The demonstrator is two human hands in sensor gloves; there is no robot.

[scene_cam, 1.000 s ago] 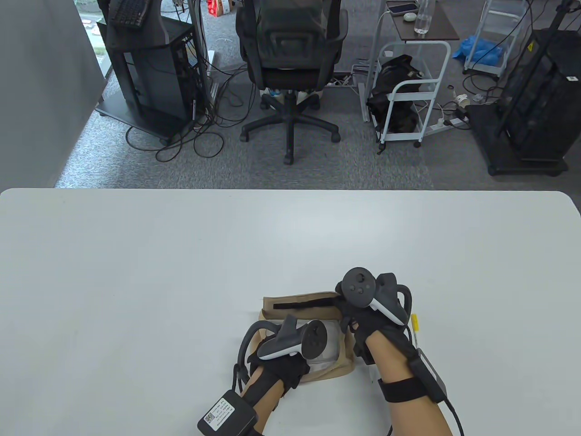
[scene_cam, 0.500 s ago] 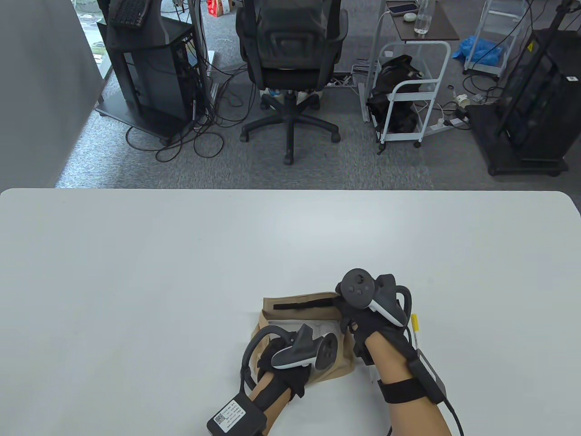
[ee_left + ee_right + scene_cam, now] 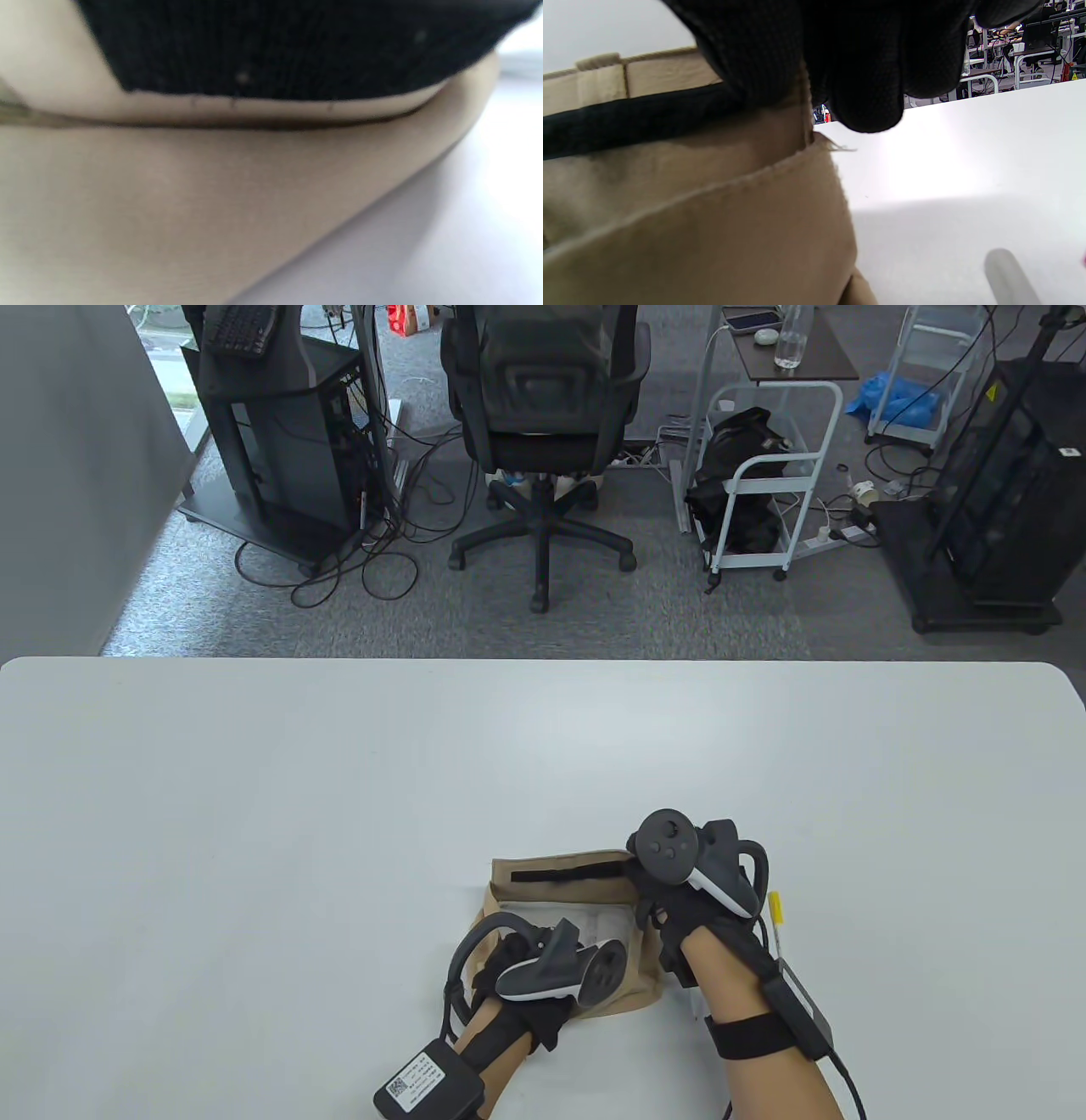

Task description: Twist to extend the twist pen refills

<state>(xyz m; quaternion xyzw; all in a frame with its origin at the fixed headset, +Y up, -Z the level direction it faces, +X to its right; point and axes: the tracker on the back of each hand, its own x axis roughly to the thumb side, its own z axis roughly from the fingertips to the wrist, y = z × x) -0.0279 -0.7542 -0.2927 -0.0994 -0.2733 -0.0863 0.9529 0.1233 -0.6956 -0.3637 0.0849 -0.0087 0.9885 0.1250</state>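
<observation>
I see a tan cloth pouch (image 3: 560,891) lying on the white tabletop (image 3: 339,780) near its front edge, its flap with a black strip (image 3: 564,873) folded back. My right hand (image 3: 679,899) holds the pouch's right edge; in the right wrist view the gloved fingers (image 3: 865,63) pinch the cloth, so that grip is closed on the pouch. My left hand (image 3: 530,984) rests on the pouch's near left part; I cannot tell how its fingers lie, since the tracker covers them and the left wrist view is blurred cloth. A pen (image 3: 775,918) with a yellow end lies on the tabletop just beside my right wrist, outside the pouch. Something pale shows inside the pouch opening, too unclear to name.
</observation>
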